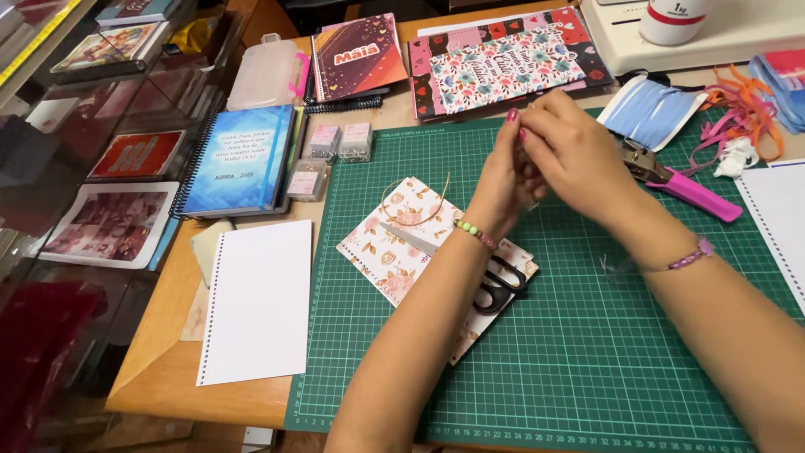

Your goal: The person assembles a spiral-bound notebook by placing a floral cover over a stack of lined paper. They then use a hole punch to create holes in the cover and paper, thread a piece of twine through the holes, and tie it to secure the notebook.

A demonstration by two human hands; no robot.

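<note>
Cutting mat (pixel 587 335): green, gridded, the largest thing on the wooden desk (pixel 159 369); both forearms lie across it.
Blank punched sheet (pixel 258 300): white, with a row of holes down its left edge, flat on the desk just left of the mat.
Blue spiral notebook (pixel 239 159): lies above the white sheet, with small clear boxes (pixel 340 143) just to its right.
Floral covers (pixel 503 63): patterned sheets in pink, red and blue at the far edge, beyond the hands.
Floral card (pixel 394 243): cream with pink flowers, tilted on the mat under the left forearm.
Scissors (pixel 495 281): black handles, blades pointing up and left, resting on the floral card; the left wrist crosses them.
Pink-handled punch (pixel 683 189): lies on the mat to the right of the hands, near a blue ribbon (pixel 654 109).
Left hand (pixel 503 172): raised above the mat, fingers pinched together against the right hand; beaded bracelet on the wrist.
Right hand (pixel 574 151): curled over the left, fingertips meeting it; what they pinch is hidden, so I cannot tell the held thing.
Thin gold wire (pixel 419 205): a fine curved loop over the floral card, just below and left of the hands; whether it reaches the fingers cannot be told.
</note>
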